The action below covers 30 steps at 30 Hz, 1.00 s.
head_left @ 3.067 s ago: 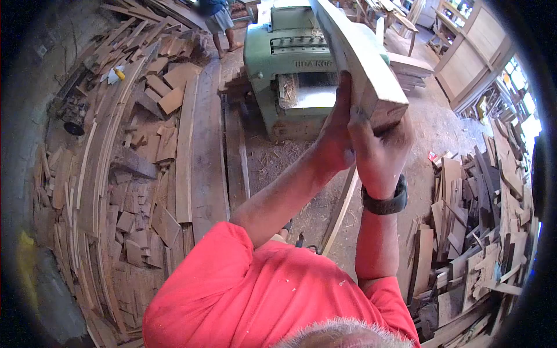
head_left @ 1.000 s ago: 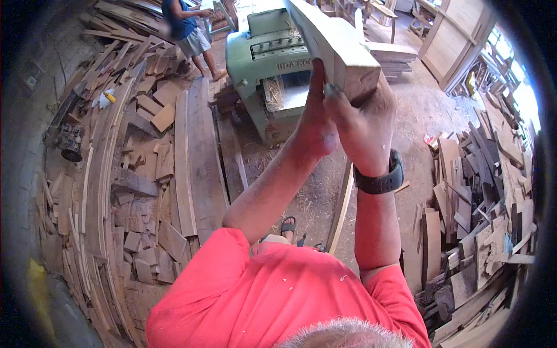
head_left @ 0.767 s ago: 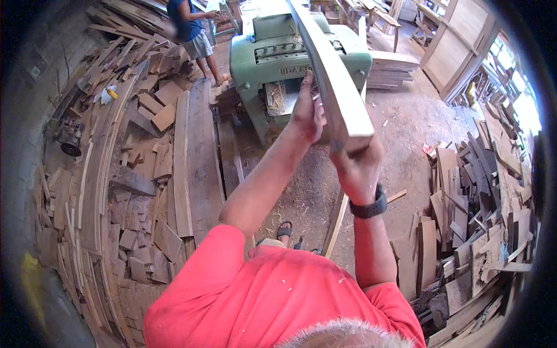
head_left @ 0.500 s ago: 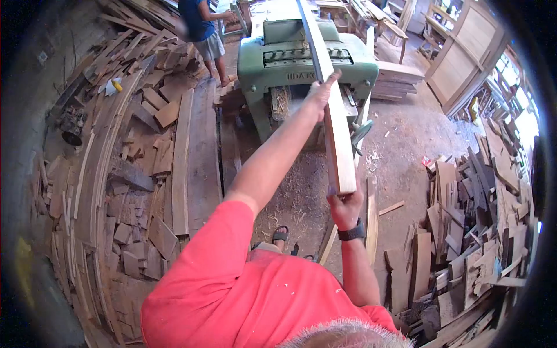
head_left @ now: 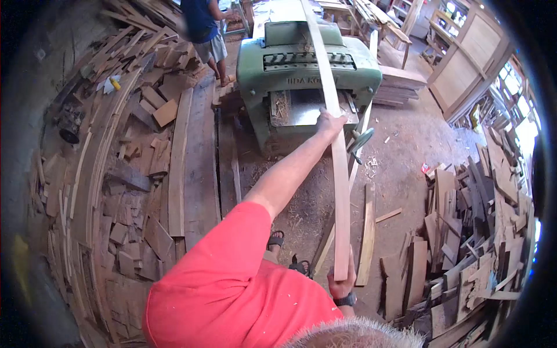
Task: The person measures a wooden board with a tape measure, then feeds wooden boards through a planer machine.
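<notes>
A long, pale wooden plank (head_left: 341, 197) runs from the top of the view down toward my body, crossing in front of a green planer (head_left: 255, 75). My left hand (head_left: 331, 124) grips it around the middle, fingers wrapped over its edge, in front of the planer's metal bed (head_left: 307, 110). At the near end, my right hand (head_left: 342, 282), with a dark watch on the wrist, holds the plank from beneath and beside it. Part of that hand is hidden behind the wood. Wood shavings (head_left: 282, 105) lie on the left of the bed.
Offcuts (head_left: 165, 113) are heaped along the left, and more scrap boards (head_left: 447, 232) along the right. A handwheel (head_left: 362, 140) sticks out at the planer's right. Another person (head_left: 203, 26) stands at the back left. Loose strips (head_left: 366, 238) lie on the floor by my feet.
The plank has come back toward my body and turned, its near end now lower in view. Both hands have moved back with it, still holding on.
</notes>
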Motion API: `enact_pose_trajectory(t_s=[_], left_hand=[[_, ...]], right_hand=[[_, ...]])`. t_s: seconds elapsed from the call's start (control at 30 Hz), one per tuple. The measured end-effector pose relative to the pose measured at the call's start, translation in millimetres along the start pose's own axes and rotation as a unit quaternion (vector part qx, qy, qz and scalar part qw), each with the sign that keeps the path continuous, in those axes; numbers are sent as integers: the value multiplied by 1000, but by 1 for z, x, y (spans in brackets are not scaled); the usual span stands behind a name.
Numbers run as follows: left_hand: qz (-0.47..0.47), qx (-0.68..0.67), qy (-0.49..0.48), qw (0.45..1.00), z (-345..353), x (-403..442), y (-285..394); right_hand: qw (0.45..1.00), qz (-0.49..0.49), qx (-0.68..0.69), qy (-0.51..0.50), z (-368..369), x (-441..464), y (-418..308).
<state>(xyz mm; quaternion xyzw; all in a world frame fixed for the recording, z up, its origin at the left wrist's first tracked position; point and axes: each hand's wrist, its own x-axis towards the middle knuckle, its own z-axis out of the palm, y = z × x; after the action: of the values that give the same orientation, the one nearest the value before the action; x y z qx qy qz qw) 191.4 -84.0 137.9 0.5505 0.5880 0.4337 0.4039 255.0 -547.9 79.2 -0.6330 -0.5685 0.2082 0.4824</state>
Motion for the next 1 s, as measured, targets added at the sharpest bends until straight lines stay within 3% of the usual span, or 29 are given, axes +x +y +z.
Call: enact_pose_trajectory(t_s=[0.07,0.13,0.17,0.23,0.27,0.33,0.37,0.43,0.6,0.77,0.83,0.9,1.0], left_hand=[[13,-4,13,1000,-6,-25,-15],[-29,-172,-67,982,-13,-46,-25],[-28,-166,-73,983,-14,-57,-32],[-60,-290,-84,951,-15,-72,-54],[-59,-287,-84,952,-16,-77,-64],[-196,-365,-171,894,-19,-89,-80],[-194,-363,-171,895,-17,-97,-84],[-176,-410,-180,877,-12,-118,-84],[-217,-351,-218,884,-4,-148,-91],[-239,-348,-232,876,-9,-173,-99],[-233,-353,-230,877,-12,-179,-102],[-241,-358,-232,872,-12,-185,-111],[-253,-348,-252,867,-20,-192,-127]], right_hand=[[999,-15,-38,-3,-8,-22,12],[992,-54,-113,-19,-16,-32,10],[993,-49,-108,-13,-20,-40,13],[964,-90,-250,-34,-26,-53,17],[960,-72,-265,-46,-31,-57,12],[938,-66,-333,-64,-40,-74,22],[910,-62,-402,-82,-45,-82,29],[914,-52,-394,-80,-55,-93,34],[900,18,-405,-159,-85,-109,35],[930,77,-280,-224,-121,-105,4],[946,59,-262,-183,-118,-101,15],[964,82,-241,-72,-112,-86,21],[971,53,-231,21,-82,-16,12]])
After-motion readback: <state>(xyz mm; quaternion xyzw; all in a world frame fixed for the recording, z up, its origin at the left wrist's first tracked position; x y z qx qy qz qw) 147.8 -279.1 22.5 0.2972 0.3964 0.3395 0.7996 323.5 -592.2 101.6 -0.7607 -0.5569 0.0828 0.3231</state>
